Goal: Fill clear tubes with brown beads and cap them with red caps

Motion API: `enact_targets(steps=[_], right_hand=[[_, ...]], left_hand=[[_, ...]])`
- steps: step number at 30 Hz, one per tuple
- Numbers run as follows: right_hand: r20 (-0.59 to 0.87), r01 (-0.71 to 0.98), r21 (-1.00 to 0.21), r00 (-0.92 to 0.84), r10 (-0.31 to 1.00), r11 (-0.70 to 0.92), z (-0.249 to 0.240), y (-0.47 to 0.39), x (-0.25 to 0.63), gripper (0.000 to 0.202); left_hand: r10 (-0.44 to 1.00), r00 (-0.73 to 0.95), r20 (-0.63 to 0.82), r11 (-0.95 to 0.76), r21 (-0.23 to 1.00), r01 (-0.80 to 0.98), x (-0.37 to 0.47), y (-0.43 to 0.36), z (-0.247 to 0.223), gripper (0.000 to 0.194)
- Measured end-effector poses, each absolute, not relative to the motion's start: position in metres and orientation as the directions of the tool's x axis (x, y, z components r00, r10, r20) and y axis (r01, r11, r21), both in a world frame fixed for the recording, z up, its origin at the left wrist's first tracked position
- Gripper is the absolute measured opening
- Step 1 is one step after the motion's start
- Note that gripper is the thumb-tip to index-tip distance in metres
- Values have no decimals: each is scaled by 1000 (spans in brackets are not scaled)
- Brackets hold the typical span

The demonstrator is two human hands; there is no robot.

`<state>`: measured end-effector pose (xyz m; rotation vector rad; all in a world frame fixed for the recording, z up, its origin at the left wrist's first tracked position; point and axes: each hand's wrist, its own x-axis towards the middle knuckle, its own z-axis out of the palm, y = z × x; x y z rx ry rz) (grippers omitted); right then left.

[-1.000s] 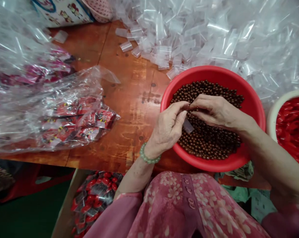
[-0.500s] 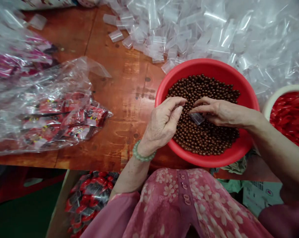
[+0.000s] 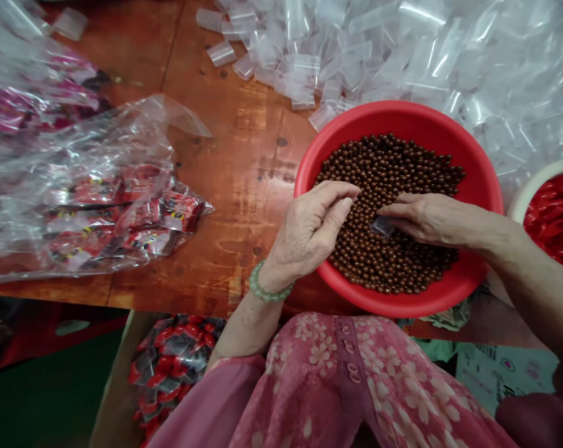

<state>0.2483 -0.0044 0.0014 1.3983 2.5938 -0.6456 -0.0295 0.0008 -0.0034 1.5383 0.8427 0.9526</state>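
A red basin holds a heap of small brown balls. Over its left side is my left hand, fingers curled with thumb and fingertips close together; whatever they hold, if anything, is too small to make out. My right hand reaches in from the right, low over the balls, its fingers closed on a small clear plastic container. The fingertips of that hand are partly hidden behind the container and among the balls.
Many clear plastic containers lie heaped behind the basin. A white-rimmed tub of red pieces stands at the right. Clear bags with red packets lie on the wooden table at the left. Below the edge is a box of red-capped items.
My right hand has shifted to the right and slightly down into the balls, with the clear container. My left hand has barely moved. The view has shifted slightly.
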Motion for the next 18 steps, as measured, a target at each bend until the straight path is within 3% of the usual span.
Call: enact_targets(steps=[4,12,18], right_hand=[[-425,828,-290,-560,711,480,8,-9,253,39],[-438,804,-376,-592,676,460,4,3,236,21],[-440,859,-235,-511,738,454,6,13,239,13]], left_hand=[[896,428,116,-138,990,19,-30,0,-4,27],[901,420,110,-133,991,27,-30,0,0,25],[900,415,130,-146,989,7,-30,0,2,20]])
